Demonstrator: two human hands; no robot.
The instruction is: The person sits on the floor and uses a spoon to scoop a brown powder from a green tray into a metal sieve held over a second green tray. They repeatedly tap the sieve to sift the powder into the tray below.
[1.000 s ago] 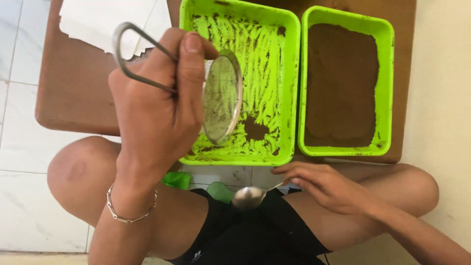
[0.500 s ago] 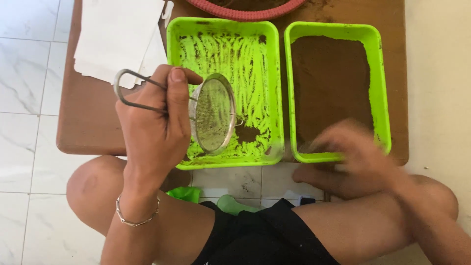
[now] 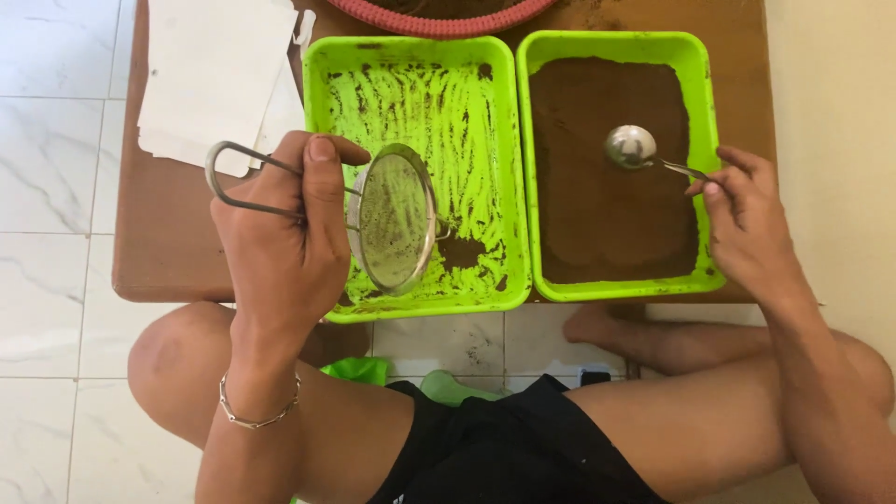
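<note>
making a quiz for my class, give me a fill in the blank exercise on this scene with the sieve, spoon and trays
1. The left hand holds a round metal ____ over the left tray.
2. The right hand holds a ____ by its handle.
3. The right tray is filled with ____ powder.
4. Both trays are bright ____.

Missing words: sieve; spoon; brown; green

Your left hand (image 3: 280, 233) holds a round wire-mesh metal sieve (image 3: 394, 219), dull grey with a bare wire handle. Your right hand (image 3: 747, 219) pinches a shiny, mirror-bright metal spoon (image 3: 631, 147). Both bright green rectangular plastic trays look smooth and glossy: the left tray (image 3: 322, 112) smeared with brown residue, the right tray (image 3: 705, 93) filled with matt, fine brown powder (image 3: 607, 224). Brown wooden counter (image 3: 168, 243), matt. White paper sheets (image 3: 210, 75), flat and matt. Floor tiles (image 3: 47, 187) glossy marble-look.
</note>
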